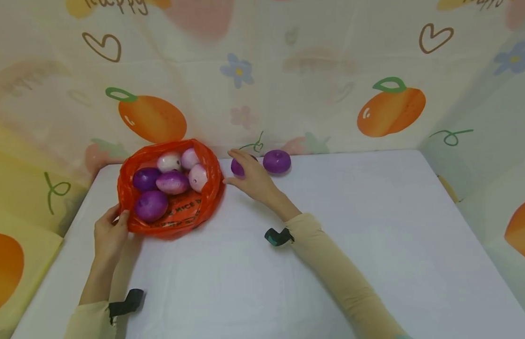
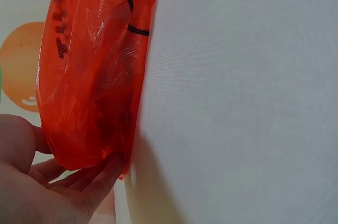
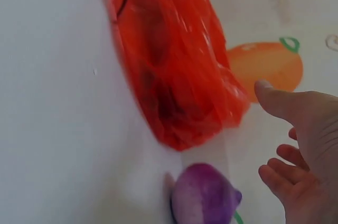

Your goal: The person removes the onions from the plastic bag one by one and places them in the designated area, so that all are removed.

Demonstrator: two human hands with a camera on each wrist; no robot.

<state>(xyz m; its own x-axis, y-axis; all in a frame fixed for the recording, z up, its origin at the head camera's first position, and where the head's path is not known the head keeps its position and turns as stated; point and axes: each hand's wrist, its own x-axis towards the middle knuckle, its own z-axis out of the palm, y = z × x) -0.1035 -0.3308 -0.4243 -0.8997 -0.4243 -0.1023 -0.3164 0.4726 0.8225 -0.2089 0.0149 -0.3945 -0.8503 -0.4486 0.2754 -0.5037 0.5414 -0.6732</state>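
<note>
right fingers (image 3: 274, 174): spread and loose, not wrapped round anything. In the wrist view there's daylight between them and the purple fruit, so nothing is held.

right hand (image 1: 251, 176): reaching toward the back edge of the table, palm side facing the near purple fruit (image 1: 237, 167), which sits just left of it. From the head view I can't tell if it's touching.

left fingers (image 2: 97, 179): curled under the near-left rim of the orange bag, thumb above, so it's pinching the plastic.

left hand (image 1: 110, 235): sits at the bag's front-left edge, holding it open.

orange bag (image 1: 203, 205): back-left part of the table, mouth spread wide and lying flat-ish, 6 purple and whitish fruits (image 1: 151, 205) inside.

second loose fruit (image 1: 277, 161): right at the back edge, just right of the right hand, near the printed backdrop.

table (image 1: 373, 245): white cloth, rest of it carries nothing I can make out.

what could go wrong: these fruits are round and look smooth, so a sloppy grab could nudge the near one along the back edge or knock it into the second one. The bag is thin and floppy too; if the left pinch slips, I reckon the rim folds over and the fruits inside roll out onto the cloth.
</note>
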